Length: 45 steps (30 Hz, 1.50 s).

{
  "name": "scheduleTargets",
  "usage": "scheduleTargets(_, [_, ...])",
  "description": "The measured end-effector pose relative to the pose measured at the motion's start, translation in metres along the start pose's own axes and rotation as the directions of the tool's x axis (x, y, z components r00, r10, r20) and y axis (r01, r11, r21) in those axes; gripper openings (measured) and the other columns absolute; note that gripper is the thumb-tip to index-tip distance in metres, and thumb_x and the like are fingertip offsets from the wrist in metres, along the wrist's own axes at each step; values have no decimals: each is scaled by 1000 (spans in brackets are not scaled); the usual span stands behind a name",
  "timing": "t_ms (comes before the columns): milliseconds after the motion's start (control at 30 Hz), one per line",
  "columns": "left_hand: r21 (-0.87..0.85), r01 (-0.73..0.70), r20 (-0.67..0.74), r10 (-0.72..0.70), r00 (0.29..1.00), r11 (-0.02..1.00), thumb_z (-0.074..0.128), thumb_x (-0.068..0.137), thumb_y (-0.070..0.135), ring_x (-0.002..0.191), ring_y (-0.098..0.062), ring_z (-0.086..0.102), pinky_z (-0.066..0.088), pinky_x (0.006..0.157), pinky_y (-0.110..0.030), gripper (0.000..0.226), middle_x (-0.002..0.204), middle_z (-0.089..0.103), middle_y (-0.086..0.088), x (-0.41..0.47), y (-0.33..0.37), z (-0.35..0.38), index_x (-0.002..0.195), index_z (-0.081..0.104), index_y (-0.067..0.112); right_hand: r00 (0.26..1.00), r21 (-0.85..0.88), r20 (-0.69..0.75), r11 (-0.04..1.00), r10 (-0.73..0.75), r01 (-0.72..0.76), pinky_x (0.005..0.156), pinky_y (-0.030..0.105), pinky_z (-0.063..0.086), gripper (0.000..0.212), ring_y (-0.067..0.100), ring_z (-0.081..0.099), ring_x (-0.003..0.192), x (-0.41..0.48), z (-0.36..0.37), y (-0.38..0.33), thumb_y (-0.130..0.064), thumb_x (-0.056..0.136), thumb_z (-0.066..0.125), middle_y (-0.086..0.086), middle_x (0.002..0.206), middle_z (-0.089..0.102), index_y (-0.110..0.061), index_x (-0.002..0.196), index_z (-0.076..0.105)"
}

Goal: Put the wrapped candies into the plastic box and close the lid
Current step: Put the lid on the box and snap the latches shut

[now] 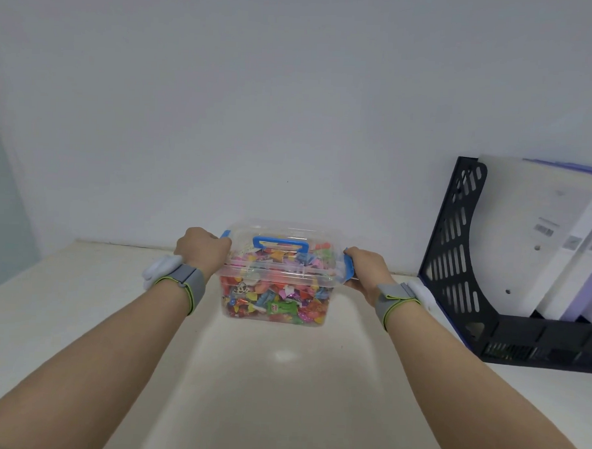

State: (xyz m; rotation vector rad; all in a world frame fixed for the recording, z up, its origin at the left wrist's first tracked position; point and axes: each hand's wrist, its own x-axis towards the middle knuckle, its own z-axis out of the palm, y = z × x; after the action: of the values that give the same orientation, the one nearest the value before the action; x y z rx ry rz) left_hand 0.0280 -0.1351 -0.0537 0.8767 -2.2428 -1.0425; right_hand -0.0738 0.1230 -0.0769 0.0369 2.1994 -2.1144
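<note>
A clear plastic box stands on the pale table near the wall, filled with many colourful wrapped candies. Its clear lid lies on top, with a blue handle lying flat. My left hand grips the box's left end, covering most of the blue latch there. My right hand grips the right end, fingers on the blue latch. Both wrists wear grey bands with white devices.
A black perforated file rack holding white and purple binders stands to the right, close to my right wrist. The white wall rises just behind the box. The cream table stretches toward me between my forearms.
</note>
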Motion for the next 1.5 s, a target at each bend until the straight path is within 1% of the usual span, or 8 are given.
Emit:
scheduleTargets(233, [43,-8,-29,10,1000,999,64,83,24,60,-29,52,41,60,-28,20,63,57,-9,3,1,5,68,66,12,997,-27,-59,998,-50,48,71,43,59,16,24,55,70,6,1,6,-19,84,57,13,77,56,-6,74,58])
scheduleTargets(400, [75,5,-38,-2,999,997,63,83,22,51,-21,45,32,50,-23,17,54,50,-2,3,2,5,69,67,12,994,90,76,992,80,-87,81,44,58,32,29,69,83,6,4,8,-36,87,66,13,94,72,-4,90,63])
scheduleTargets(567, [74,3,-57,1,998,997,64,82,22,58,-28,52,39,56,-25,17,52,50,-2,2,2,7,71,71,10,999,34,26,999,35,-36,74,40,59,38,27,67,79,5,2,3,-29,85,70,20,101,72,6,98,66])
scheduleTargets(733, [86,20,-63,-15,998,996,63,82,19,55,-26,50,38,54,-25,17,52,50,-3,2,3,7,73,71,7,1000,-79,5,997,-8,8,86,50,56,51,29,66,82,4,1,-4,-29,85,70,29,111,66,17,104,62])
scheduleTargets(867, [97,48,-63,-42,997,994,62,84,18,64,-28,54,39,60,-26,20,65,59,-8,1,7,8,84,75,2,996,-177,-8,980,-93,90,89,57,52,52,43,64,105,3,3,-8,-30,88,68,33,111,64,19,103,63])
scheduleTargets(967, [101,57,-56,-51,997,993,62,85,18,71,-31,56,41,64,-28,22,83,70,-15,0,8,8,90,76,1,995,-232,-27,969,-92,83,89,56,52,53,37,68,90,5,4,-10,-32,88,66,36,108,64,20,92,63])
scheduleTargets(1233, [116,88,-48,-83,995,989,60,92,20,99,-34,67,45,73,-32,26,103,72,-18,-8,17,6,100,73,-1,985,-42,48,986,166,-164,53,27,52,24,21,63,67,2,8,-11,-34,95,54,6,81,66,-12,87,58])
scheduleTargets(1500, [112,93,-39,-89,995,989,61,88,18,92,-34,69,52,74,-32,23,97,73,-17,-9,20,5,97,73,1,963,181,190,957,193,-228,65,41,55,17,28,63,74,6,7,-19,-9,100,45,15,91,64,1,105,57])
